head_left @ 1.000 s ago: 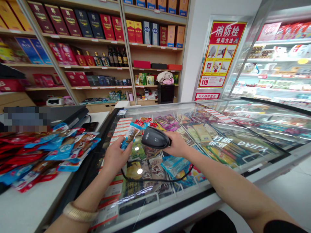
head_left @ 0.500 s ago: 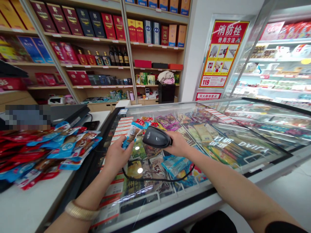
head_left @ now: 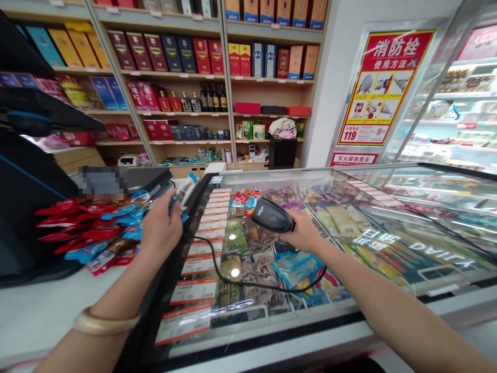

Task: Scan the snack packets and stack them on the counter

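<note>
My left hand (head_left: 161,223) is closed on a blue-and-clear snack packet (head_left: 187,189), raised by the right side of the packet pile at the counter's edge. Beside it spreads a heap of red and blue snack packets (head_left: 97,223). My right hand (head_left: 305,230) grips a black barcode scanner (head_left: 273,216) above the freezer's glass top, its head pointing left. From the scanner a black cable (head_left: 248,283) loops over the glass toward the counter. Just past the scanner's head, a few small red and blue packets (head_left: 244,199) lie on the glass.
The glass-topped chest freezer (head_left: 248,352) holds several bagged ice creams and runs to the right. At left, a dark checkout terminal (head_left: 31,197) stands on the white counter (head_left: 58,316). Shelves of boxed bottles (head_left: 171,52) and a red fire-hydrant sign (head_left: 388,88) are behind.
My left hand has carried the packet left, from in front of the scanner to beside the heap. My right hand still holds the scanner over the glass. The view has turned left.
</note>
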`<state>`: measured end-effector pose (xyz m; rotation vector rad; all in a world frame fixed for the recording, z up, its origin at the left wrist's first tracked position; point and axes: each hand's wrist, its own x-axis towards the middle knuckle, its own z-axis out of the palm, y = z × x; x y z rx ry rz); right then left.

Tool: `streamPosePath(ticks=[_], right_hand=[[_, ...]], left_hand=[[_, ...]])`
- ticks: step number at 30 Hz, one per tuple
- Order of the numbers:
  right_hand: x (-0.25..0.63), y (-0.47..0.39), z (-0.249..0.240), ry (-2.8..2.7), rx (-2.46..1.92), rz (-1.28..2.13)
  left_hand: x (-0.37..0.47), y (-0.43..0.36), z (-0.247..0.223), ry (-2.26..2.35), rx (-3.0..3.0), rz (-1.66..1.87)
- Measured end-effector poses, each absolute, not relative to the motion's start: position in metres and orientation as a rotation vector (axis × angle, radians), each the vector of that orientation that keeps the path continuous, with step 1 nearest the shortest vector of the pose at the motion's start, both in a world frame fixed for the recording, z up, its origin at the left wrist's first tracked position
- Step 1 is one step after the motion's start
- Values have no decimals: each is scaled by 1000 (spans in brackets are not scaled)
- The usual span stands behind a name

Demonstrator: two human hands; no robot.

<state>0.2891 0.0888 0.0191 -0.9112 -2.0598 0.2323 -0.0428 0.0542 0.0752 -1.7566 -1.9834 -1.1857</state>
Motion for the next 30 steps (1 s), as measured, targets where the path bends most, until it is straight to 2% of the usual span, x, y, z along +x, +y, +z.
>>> streamPosePath(ticks=[4,9,13,21,30], right_hand=[[291,92,18,-2036,-934,191],[292,95,15,-2020,-958,154],[294,96,16,-2007,-970,197],[300,104,15,-1881,-1011,114],[313,115,18,-1693,-1116,12]], left_hand=[[-106,50,100,-2075,-1603,-890],[-164,59,104,-2215,-1422,-792],[-170,61,99,-2279,-1418,-715],[-104,53,103,-1960,-1498,-929],[18,127,61,-1759,-2225,-577]])
